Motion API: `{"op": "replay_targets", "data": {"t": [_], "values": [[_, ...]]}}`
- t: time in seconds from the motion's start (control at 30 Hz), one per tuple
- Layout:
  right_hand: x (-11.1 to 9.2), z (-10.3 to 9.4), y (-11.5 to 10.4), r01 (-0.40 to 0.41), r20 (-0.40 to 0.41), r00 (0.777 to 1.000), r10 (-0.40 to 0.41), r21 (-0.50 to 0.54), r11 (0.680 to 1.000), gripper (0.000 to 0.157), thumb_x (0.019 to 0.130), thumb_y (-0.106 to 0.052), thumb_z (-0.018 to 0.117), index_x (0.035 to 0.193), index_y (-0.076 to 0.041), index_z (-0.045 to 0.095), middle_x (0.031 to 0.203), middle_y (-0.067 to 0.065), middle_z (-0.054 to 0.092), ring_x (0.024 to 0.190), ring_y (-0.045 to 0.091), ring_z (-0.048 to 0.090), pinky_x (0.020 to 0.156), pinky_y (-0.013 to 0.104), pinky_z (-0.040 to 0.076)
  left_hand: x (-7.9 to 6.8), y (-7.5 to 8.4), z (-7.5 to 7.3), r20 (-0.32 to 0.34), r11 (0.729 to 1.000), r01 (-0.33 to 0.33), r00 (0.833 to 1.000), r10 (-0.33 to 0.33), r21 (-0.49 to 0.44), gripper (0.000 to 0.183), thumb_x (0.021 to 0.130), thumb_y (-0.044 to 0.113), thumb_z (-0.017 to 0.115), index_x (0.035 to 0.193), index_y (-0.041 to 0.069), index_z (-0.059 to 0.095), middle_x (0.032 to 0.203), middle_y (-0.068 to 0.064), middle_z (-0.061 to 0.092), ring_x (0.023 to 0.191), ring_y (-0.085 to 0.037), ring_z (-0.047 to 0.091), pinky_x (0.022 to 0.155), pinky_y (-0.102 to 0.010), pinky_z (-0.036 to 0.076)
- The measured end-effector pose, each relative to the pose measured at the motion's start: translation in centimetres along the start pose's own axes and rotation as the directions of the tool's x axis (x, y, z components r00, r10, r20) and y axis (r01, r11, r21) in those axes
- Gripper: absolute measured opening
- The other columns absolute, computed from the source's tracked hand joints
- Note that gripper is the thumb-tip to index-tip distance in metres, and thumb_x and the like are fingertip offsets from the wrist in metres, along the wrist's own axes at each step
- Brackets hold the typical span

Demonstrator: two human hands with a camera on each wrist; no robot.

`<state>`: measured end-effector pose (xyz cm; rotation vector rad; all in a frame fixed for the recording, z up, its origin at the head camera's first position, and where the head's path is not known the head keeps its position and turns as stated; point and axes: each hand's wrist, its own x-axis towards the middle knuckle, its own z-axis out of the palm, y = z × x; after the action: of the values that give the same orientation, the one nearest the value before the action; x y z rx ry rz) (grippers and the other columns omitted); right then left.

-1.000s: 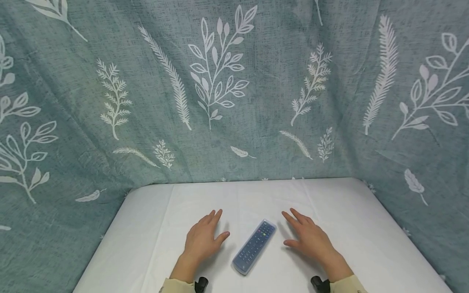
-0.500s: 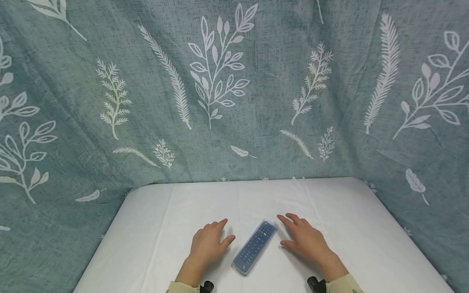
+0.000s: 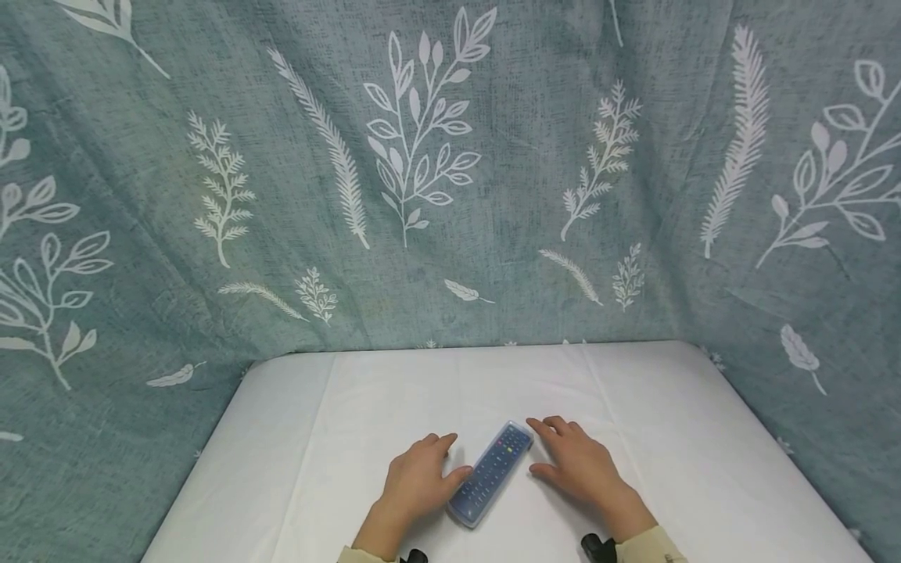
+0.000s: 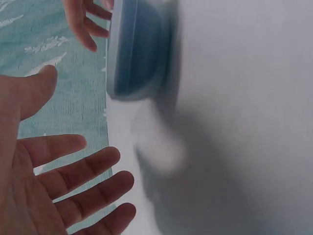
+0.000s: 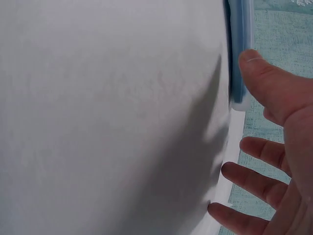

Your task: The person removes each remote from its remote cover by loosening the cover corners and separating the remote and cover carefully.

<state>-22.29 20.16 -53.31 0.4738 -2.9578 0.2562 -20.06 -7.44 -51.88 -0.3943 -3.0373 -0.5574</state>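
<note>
A blue remote control point(image 3: 490, 475) in a clear cover lies slantwise on the white table, its far end toward the right. Close to its left side is my left hand point(image 3: 420, 478), thumb at the remote's edge in the head view; the left wrist view shows that hand point(image 4: 54, 181) with fingers spread and a gap to the remote point(image 4: 137, 54). On the other side my right hand point(image 3: 579, 463) has its index fingertip near the remote's far end. In the right wrist view the right thumb point(image 5: 269, 81) overlaps the remote point(image 5: 238, 58); contact cannot be told. Neither hand grips anything.
The white-covered table point(image 3: 338, 391) has rounded far corners. Behind it and at both sides hangs a green-blue curtain point(image 3: 507, 195) with white leaf prints. A dark wrist camera point(image 3: 598, 549) sits by the right sleeve.
Both hands have moved inward toward the remote control, the left hand farther and also slightly nearer the front. The remote control has stayed in place.
</note>
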Motion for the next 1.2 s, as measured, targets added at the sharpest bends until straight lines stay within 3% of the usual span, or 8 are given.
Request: {"op": "replay_targets", "data": {"t": [0.23,0.4,0.67,0.9,1.2], "values": [[0.3,0.4,-0.4,0.003,-0.011,1.0,-0.003,-0.029,1.0,0.074,0.08,-0.051,0.078,0.141,-0.016,0.055,0.129,0.005,0.062,0.114,0.026,0.061,0.086,0.043,0.057,-0.4,1.1,0.8,0.048,0.996,-0.067,0.997,0.065,0.054,0.075,0.084,0.068,0.063,0.139,0.018,0.058,0.108,0.0,0.064,0.077,-0.009,0.057,0.06,-0.032,0.052],[0.5,0.5,-0.8,-0.015,0.003,1.0,0.015,-0.038,0.999,0.072,0.079,-0.051,0.078,0.136,-0.011,0.059,0.127,0.006,0.063,0.113,0.026,0.061,0.087,0.043,0.056,-0.8,2.1,1.6,0.055,0.991,-0.1,0.994,0.095,0.093,0.079,0.082,0.07,0.065,0.137,0.015,0.06,0.107,-0.001,0.064,0.074,-0.008,0.053,0.058,-0.031,0.052],[0.7,0.8,-1.1,-0.026,-0.002,1.0,0.026,-0.072,0.997,0.066,0.08,-0.053,0.077,0.13,-0.013,0.064,0.126,0.003,0.063,0.112,0.024,0.06,0.087,0.042,0.057,-1.2,3.1,2.2,0.093,0.995,-0.081,0.993,0.074,0.064,0.082,0.075,0.065,0.075,0.138,0.014,0.06,0.098,0.001,0.058,0.07,-0.005,0.045,0.053,-0.025,0.043],[0.7,0.8,-1.3,-0.033,-0.001,0.999,0.033,-0.088,0.996,0.062,0.08,-0.053,0.077,0.128,-0.015,0.066,0.126,0.004,0.063,0.111,0.024,0.06,0.085,0.042,0.057,-1.1,3.9,2.8,0.078,0.997,-0.05,0.996,0.045,0.065,0.071,0.077,0.049,0.079,0.134,0.01,0.061,0.103,-0.004,0.064,0.075,-0.01,0.058,0.056,-0.029,0.051],[0.6,0.7,-1.1,-0.023,-0.009,1.0,0.023,-0.069,0.997,0.057,0.082,-0.048,0.077,0.13,-0.019,0.065,0.128,0.003,0.063,0.111,0.024,0.06,0.085,0.043,0.057,-1.1,4.4,2.9,0.059,0.999,0.0,0.998,-0.003,0.049,0.066,0.075,0.038,0.08,0.132,0.009,0.063,0.105,-0.007,0.066,0.076,-0.014,0.06,0.058,-0.033,0.052]]}}
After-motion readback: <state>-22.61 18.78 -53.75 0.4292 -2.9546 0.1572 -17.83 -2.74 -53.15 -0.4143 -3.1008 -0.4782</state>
